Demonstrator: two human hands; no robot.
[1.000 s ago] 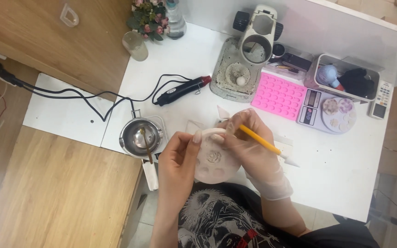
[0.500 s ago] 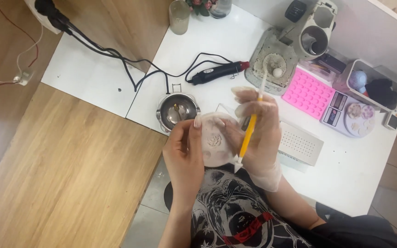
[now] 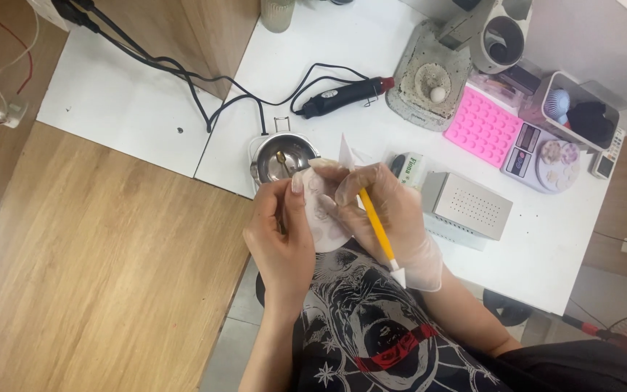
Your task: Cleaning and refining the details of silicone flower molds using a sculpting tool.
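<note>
I see the bare left hand (image 3: 284,239) and the gloved right hand (image 3: 390,218) close together above the lap, both gripping a pale round mould (image 3: 322,214). The right hand also clamps a yellow tool (image 3: 376,226), just beside a small metal pot (image 3: 281,158) at the white table (image 3: 546,247) edge.

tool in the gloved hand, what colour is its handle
Yellow, with a white tip at the lower end; the tool shows in the head view.

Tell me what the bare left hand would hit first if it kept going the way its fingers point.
Probably the small round metal pot on the white table, just past the left hand fingertips, which hold a pale round disc; depth is unclear.
</note>
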